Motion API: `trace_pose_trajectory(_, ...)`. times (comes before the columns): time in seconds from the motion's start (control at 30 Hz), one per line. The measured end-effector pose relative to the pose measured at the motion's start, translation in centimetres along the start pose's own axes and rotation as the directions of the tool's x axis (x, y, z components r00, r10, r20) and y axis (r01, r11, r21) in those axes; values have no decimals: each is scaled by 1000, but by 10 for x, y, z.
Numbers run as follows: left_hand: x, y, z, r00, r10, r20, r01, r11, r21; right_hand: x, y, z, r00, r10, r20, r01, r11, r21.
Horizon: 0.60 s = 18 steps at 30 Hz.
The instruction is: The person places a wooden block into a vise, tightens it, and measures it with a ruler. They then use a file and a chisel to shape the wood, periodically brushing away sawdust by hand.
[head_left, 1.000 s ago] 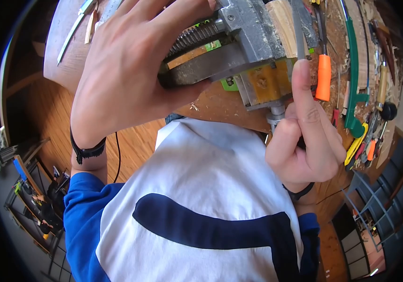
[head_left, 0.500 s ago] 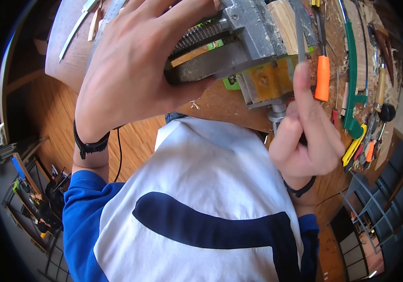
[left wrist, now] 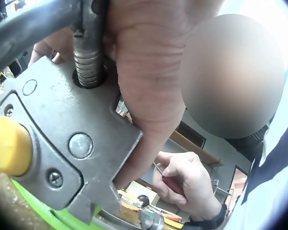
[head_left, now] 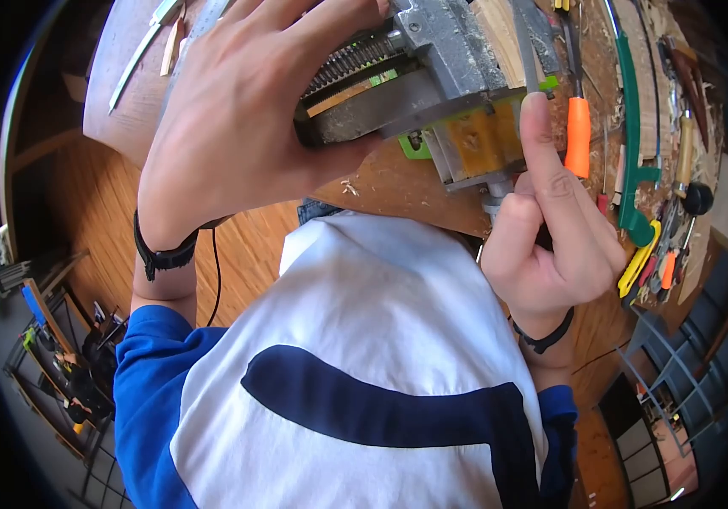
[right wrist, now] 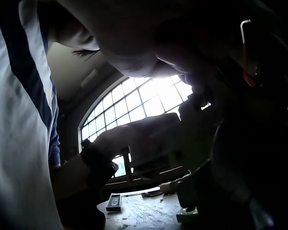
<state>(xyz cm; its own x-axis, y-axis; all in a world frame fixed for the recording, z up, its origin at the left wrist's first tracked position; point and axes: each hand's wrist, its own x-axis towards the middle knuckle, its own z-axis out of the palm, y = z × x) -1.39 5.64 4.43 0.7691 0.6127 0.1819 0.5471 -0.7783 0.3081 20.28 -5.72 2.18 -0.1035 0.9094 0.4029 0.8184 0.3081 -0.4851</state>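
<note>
In the head view my left hand (head_left: 228, 119) grips the end of a metal bench vise (head_left: 445, 51), its thumb laid along the near side and its fingertips cut off by the top edge. A pale piece of wood (head_left: 496, 38) is clamped in the vise. My right hand (head_left: 559, 229) holds a flat grey file (head_left: 524, 47), index finger stretched along it and the other fingers curled. The file overlaps the right side of the wood. In the left wrist view, the file's red handle (left wrist: 174, 187) shows inside the right hand.
Right of the vise lie an orange-handled tool (head_left: 578, 136), a green saw (head_left: 633, 170), a yellow cutter (head_left: 640, 259) and several other tools among wood shavings. A metal ruler (head_left: 203, 21) and a white-handled knife (head_left: 139, 64) lie at upper left.
The right hand and file slid slightly back towards the body, then forward and a little left. The left hand keeps its hold on the vise; the whole view shifts slightly.
</note>
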Motion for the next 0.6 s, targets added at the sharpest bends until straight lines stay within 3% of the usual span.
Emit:
trace_pose_trajectory(0.1, -1, 5, -3, 998, -58, 21, 58, 998, 36, -6, 2, 2, 1000, 8, -19, -8, 1000, 17)
trace_pose_trajectory(0.2, -5, 3, 13, 992, -39, -120, 47, 997, 65, -25, 5, 3, 999, 47, -13, -46, 997, 60)
trace_pose_trajectory(0.3, -2, -2, 1, 1000, -19, -18, 19, 1000, -12, -33, 5, -2, 997, 73, 32, -75, 995, 60)
trace_pose_trajectory(0.4, -2, 6, 10, 994, -69, -88, 73, 996, 47, -23, -1, -4, 996, 83, 40, -86, 994, 64)
trace_pose_trajectory(0.5, 5, 18, 5, 995, -91, -45, 97, 983, 159, -3, -4, -2, 1000, 18, 8, -18, 1000, 5)
trace_pose_trajectory(0.6, -4, 1, 12, 996, -38, -87, 42, 998, 43, 4, -4, 0, 999, 31, 6, -31, 999, -33)
